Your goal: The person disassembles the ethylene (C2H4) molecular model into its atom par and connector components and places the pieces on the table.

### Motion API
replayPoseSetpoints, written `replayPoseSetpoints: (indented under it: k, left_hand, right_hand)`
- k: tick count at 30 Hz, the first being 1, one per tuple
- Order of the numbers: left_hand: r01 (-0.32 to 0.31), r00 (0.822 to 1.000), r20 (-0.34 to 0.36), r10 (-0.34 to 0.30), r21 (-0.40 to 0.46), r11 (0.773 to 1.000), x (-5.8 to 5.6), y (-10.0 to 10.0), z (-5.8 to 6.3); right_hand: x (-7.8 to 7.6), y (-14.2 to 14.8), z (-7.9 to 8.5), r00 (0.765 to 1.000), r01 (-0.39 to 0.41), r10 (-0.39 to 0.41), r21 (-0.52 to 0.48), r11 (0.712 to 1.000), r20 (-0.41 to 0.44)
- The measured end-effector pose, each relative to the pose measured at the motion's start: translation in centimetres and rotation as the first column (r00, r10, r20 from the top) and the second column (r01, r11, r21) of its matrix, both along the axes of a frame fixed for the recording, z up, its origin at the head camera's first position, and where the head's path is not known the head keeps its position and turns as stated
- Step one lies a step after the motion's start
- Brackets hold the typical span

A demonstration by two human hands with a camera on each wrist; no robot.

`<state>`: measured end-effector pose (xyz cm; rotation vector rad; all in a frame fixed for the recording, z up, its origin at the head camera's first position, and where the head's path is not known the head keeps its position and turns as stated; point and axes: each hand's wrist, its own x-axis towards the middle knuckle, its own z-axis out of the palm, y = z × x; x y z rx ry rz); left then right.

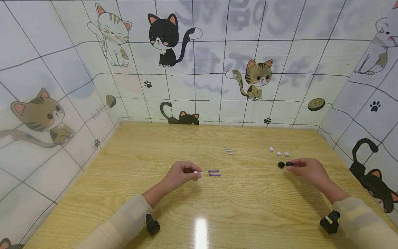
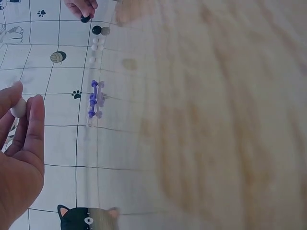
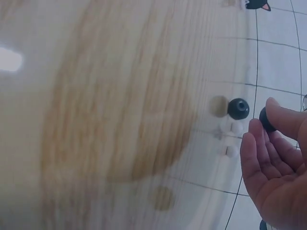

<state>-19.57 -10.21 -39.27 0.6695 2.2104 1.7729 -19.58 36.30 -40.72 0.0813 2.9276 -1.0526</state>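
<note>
My left hand [image 1: 181, 174] pinches a white ball [image 2: 18, 108] between thumb and fingertips, held over the table. In the head view a short pale rod [image 1: 202, 172] shows at those fingertips. Just right of them lie two purple rods with knobbed ends [image 1: 214, 175], one behind the other. At the right, my right hand [image 1: 308, 171] pinches a black ball [image 3: 266, 120] with thumb and fingers. Beside it on the table sits a second black ball [image 1: 281, 165]; a round hole shows in it in the right wrist view.
Behind the black balls, three white balls [image 1: 278, 153] rest on the wooden table [image 1: 248, 207]. Several short pale rods [image 1: 228, 150] lie farther back near the middle. Cat-printed sheets [image 1: 211, 69] rise along the table's back and sides.
</note>
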Motion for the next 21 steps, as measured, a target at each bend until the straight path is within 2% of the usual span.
replayPoseSetpoints:
  k: [5, 9, 16, 21]
  left_hand:
    - [0.027, 0.999, 0.020, -0.028, 0.036, 0.999, -0.2, 0.0, -0.4]
    - [0.018, 1.000, 0.015, -0.019, 0.041, 0.999, -0.2, 0.1, -0.5]
    - [0.025, 1.000, 0.016, -0.026, 0.057, 0.998, -0.2, 0.1, -0.4]
    - [0.029, 0.999, 0.033, -0.032, 0.068, 0.997, -0.2, 0.1, -0.4]
  right_hand:
    - [-0.7, 0.7, -0.7, 1.000, -0.006, 0.007, 0.034, 0.999, -0.021]
    - [-1.2, 1.0, -1.1, 1.000, -0.009, 0.009, 0.070, 0.998, -0.010]
    - [-1.5, 0.8, -1.1, 1.000, -0.019, 0.021, 0.151, 0.988, -0.016]
    - [-1.7, 0.7, -1.3, 1.000, -0.015, 0.018, 0.159, 0.987, -0.020]
